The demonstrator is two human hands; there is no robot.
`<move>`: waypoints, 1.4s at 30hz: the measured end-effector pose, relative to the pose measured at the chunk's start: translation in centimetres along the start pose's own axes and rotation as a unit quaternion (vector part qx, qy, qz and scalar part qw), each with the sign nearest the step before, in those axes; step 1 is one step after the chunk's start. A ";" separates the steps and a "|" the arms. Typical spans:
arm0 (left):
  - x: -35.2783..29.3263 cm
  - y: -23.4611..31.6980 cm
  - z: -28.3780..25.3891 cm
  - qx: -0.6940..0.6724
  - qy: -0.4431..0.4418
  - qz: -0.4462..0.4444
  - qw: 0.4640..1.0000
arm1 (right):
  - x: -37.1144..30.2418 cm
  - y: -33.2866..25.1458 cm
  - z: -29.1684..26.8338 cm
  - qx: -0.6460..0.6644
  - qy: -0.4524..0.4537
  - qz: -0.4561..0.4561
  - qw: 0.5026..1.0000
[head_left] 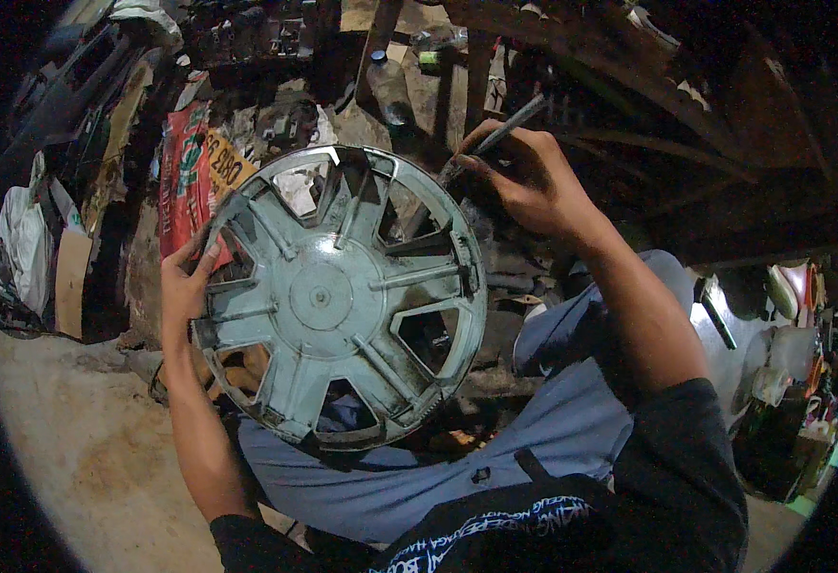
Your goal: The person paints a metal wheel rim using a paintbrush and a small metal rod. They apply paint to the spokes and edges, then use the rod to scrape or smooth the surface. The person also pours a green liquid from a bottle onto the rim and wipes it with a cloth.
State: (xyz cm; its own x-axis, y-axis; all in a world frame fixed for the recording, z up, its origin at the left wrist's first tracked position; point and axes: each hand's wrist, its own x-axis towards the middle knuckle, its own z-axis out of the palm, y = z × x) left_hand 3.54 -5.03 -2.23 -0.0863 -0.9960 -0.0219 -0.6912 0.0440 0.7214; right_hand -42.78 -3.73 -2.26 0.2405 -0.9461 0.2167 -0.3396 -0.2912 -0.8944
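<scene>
A grey-green plastic wheel cover (321, 296) is held upright in front of me, its ribbed, dirt-streaked side facing me. My left hand (190, 277) grips its left rim, the thumb on the near face and the fingers partly hidden behind. Beyond the upper right rim, my right hand (524, 181) pinches a slim grey brush (513, 124) between thumb and fingers. The brush's handle points up and to the right; its dark tip is close to the rim, and I cannot tell whether they touch.
A red printed sheet (182, 181) and a yellow plate (228, 164) stand behind the wheel cover. A clear bottle (390, 91) lies beyond it. Wooden beams (667, 143) crowd the upper right. White plastic bags (27, 234) and cardboard (73, 282) are at the left.
</scene>
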 end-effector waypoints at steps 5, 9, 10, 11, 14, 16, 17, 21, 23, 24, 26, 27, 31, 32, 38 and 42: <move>-0.2 0.3 0.2 -0.028 0.014 -0.021 0.999 | 0.0 -1.2 -0.1 -0.031 -0.030 -0.044 0.998; -0.2 0.4 0.2 0.022 0.013 0.002 1.000 | -0.6 -1.3 0.3 0.004 0.005 -0.010 1.000; -0.2 0.5 0.2 0.017 0.008 -0.012 1.000 | -0.7 -1.1 0.4 0.042 0.004 -0.014 0.999; -0.2 0.6 0.2 0.013 0.007 -0.019 1.000 | -0.7 -1.0 0.6 0.033 0.006 -0.011 0.999; -0.2 0.9 0.2 -0.041 0.006 -0.044 0.998 | -0.7 -0.3 0.5 -0.042 -0.009 -0.013 0.999; -0.2 1.0 0.2 -0.012 -0.004 -0.025 1.000 | -0.6 0.0 0.3 -0.123 0.018 0.020 0.992; -0.3 1.0 0.2 0.003 -0.002 -0.008 1.000 | -0.6 0.1 0.2 -0.087 0.022 -0.009 0.996; -0.3 0.9 0.4 0.005 0.015 -0.009 1.000 | -0.8 -0.4 0.0 -0.021 -0.009 -0.016 1.000; -0.3 0.8 0.4 0.001 0.020 0.007 1.000 | -1.0 -1.1 0.0 -0.041 -0.022 -0.002 0.999; -0.2 0.8 0.5 0.003 0.018 0.006 1.000 | -1.1 -1.5 -0.1 -0.040 -0.016 0.008 0.999; -0.2 0.7 0.4 0.016 0.025 0.019 0.999 | -1.2 -2.2 -0.1 -0.026 -0.030 0.075 0.996; -0.2 0.7 0.4 -0.003 0.018 0.005 1.000 | -1.3 -2.5 -0.2 -0.014 -0.049 0.131 0.990; -0.3 0.7 0.2 -0.004 0.018 -0.012 1.000 | -0.3 -3.2 0.0 -0.102 -0.004 0.047 0.994; -0.3 0.7 0.2 0.009 0.025 -0.006 1.000 | -0.3 -3.3 -0.2 -0.036 0.007 0.099 0.994; -0.3 0.3 0.1 -0.010 0.018 -0.001 1.000 | -1.1 -3.6 -0.3 0.007 -0.012 0.131 0.991; -0.4 0.3 0.2 -0.025 0.018 0.008 0.999 | -1.3 -3.2 0.1 0.044 0.055 0.127 0.989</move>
State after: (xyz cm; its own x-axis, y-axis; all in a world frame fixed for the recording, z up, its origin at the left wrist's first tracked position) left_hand 3.25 -4.65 -2.16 -0.0698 -0.9975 0.0145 -0.6528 0.0567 0.7554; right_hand -41.96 -1.56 0.28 0.0553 -0.9983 0.0169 -0.2952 -0.0325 -0.9549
